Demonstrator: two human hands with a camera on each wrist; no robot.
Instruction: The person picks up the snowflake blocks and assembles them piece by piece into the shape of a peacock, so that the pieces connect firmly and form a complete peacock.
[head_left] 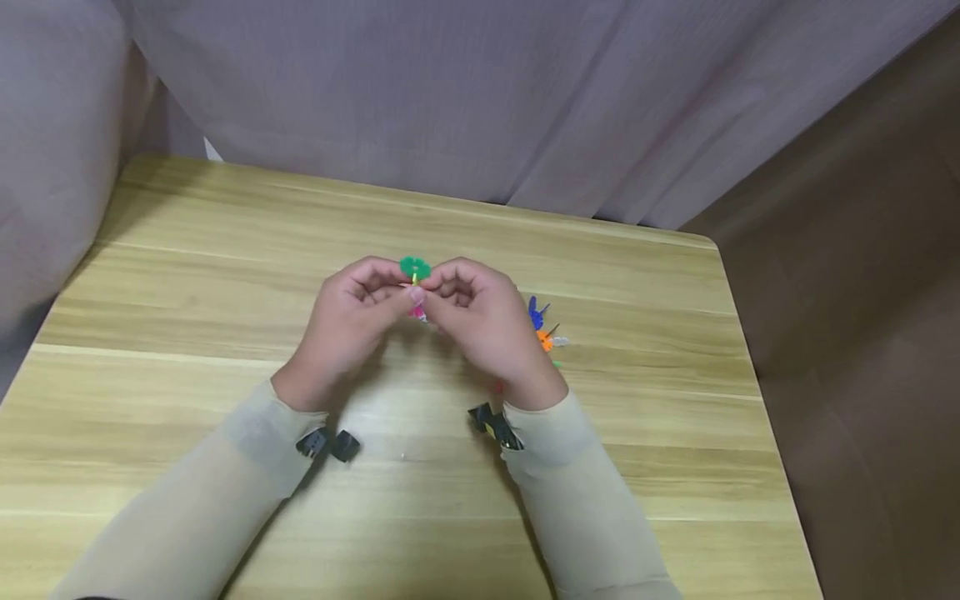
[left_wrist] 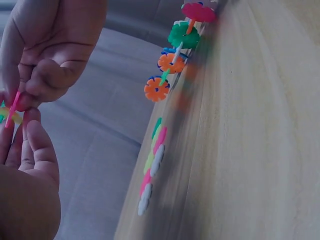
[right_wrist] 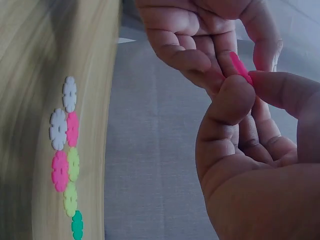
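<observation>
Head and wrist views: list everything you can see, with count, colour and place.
held piece: one small assembly, green disc on top, pink and yellow parts below, pinched between both hands above the table.
built cluster: one, red, green, blue and orange discs on sticks, on the table right of the hands.
flat discs: about seven, white, pink, yellow-green and green, in a row on the table.
table: one, light wood.
curtain: one, grey-mauve, behind the table.
sleeves: two, beige.
left hand: pinches the held piece.
right hand: pinches the held piece.
</observation>
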